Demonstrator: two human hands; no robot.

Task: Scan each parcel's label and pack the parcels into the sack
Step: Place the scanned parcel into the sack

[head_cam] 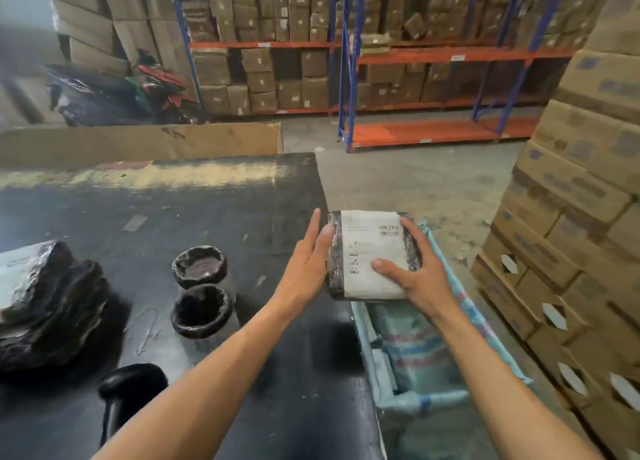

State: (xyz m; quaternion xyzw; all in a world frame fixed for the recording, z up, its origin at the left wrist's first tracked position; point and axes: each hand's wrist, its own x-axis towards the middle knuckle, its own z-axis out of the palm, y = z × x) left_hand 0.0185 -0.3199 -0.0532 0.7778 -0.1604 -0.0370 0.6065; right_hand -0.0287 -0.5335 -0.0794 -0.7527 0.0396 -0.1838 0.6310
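Note:
A black-wrapped parcel with a white barcode label on top is held over the table's right edge, above the open mouth of the pale blue woven sack. My right hand grips its right side, thumb on the label. My left hand presses flat against its left side, fingers straight. Two round black-wrapped parcels stand on the black table. A heap of black-wrapped parcels lies at the left edge. A black handheld scanner stands at the near edge.
Stacked cardboard cartons rise close on the right of the sack. Blue and orange racks full of boxes line the back. A flat cardboard sheet stands behind the table. Concrete floor lies between table and racks.

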